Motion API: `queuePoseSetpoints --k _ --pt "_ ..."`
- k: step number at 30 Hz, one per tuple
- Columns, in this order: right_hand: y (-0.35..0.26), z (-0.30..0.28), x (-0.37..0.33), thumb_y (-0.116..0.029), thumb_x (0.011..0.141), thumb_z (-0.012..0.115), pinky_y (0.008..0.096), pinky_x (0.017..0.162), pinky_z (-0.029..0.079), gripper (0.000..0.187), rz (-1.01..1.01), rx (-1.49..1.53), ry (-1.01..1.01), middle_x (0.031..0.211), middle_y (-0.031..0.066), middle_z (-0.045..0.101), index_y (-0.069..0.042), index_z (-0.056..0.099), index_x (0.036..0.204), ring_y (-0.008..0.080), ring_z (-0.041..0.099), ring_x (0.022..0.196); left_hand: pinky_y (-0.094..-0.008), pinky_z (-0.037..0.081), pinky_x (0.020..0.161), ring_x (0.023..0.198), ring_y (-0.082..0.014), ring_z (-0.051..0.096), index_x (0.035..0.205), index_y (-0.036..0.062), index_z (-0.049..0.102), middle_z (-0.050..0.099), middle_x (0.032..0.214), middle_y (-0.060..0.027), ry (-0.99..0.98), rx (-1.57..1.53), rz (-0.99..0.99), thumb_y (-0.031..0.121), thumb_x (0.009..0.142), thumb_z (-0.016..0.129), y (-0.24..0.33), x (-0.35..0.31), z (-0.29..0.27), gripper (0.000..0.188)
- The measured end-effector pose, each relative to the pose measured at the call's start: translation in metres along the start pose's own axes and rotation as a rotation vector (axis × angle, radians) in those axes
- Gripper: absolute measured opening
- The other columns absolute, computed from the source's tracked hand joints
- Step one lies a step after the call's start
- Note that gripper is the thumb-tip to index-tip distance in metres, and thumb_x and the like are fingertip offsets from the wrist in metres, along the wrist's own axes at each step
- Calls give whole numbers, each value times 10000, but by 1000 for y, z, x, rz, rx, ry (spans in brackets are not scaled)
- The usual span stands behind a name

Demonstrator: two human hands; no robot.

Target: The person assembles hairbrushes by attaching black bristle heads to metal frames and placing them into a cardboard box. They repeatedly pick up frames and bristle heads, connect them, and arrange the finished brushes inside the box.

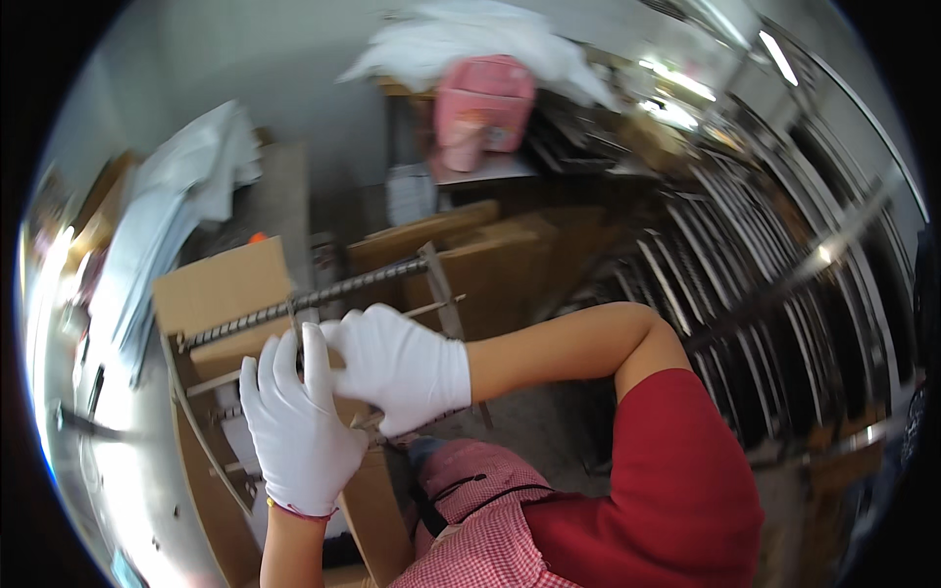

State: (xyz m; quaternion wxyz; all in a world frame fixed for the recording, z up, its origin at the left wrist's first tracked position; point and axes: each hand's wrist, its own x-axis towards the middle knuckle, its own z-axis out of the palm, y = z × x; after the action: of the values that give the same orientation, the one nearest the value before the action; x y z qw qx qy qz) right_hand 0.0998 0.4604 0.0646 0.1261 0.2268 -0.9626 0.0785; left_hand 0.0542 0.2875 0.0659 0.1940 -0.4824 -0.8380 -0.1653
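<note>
Both my hands wear white gloves and meet over a metal rack (440, 289) with dark, ridged bars. My left hand (299, 431) is open, its fingers stretched out and pointing away from me, its thumb near my right hand. Curled closed beside it, my right hand (397, 365) reaches across from the right, its fingertips partly hidden behind the left fingers. A thin greyish strip (293, 318) shows just past the left fingertips; whether either hand grips it is unclear. Under the rack stands an open cardboard box (221, 292) with one flap raised.
At the left runs a shiny metal surface (127, 490) with white sheets (181, 211) beyond it. A pink backpack (485, 98) and pink bottle (463, 147) stand at the back. Rows of dark panels (755, 323) fill the right, and brown cardboard (500, 269) leans behind the rack.
</note>
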Motion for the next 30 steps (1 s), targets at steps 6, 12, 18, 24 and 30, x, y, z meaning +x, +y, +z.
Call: queuePoseSetpoints --k 6,12,18,24,30 --pt "34 -103 -177 -355 589 772 467 789 519 711 601 -464 1 1114 186 589 -215 644 1275 358 602 960 -567 318 1115 1322 -411 425 1330 13 504 498 1378 -183 -107 -101 271 185 641 832 24 -39 52 782" --pt "83 -250 -283 -388 639 756 431 862 529 587 1384 -1107 64 1112 212 564 -159 641 1168 348 603 996 -569 267 1152 1329 -385 414 1240 18 599 535 1344 -171 -435 28 103 238 682 782 -11 -108 105 628" --pt "141 -397 -317 -536 645 759 410 899 533 632 1490 -1179 134 1049 223 660 -93 694 1091 352 655 1006 -558 337 1120 1293 -410 466 1161 11 645 597 1277 -185 -401 24 122 180 699 762 -3 -98 95 506" --pt "179 -527 -378 -519 748 724 372 944 514 535 1320 -866 -100 1102 184 717 -111 725 1096 319 675 1020 -529 364 1115 1253 -368 527 1176 35 666 654 1240 -145 -386 60 105 222 747 748 0 -92 92 475" --pt "191 -600 -407 -439 902 597 428 990 480 470 1650 -1240 -722 1243 178 667 -73 705 1177 361 612 1139 -519 412 1055 1209 -377 547 1137 25 649 654 1168 -169 -347 61 129 182 731 738 15 -82 90 444"
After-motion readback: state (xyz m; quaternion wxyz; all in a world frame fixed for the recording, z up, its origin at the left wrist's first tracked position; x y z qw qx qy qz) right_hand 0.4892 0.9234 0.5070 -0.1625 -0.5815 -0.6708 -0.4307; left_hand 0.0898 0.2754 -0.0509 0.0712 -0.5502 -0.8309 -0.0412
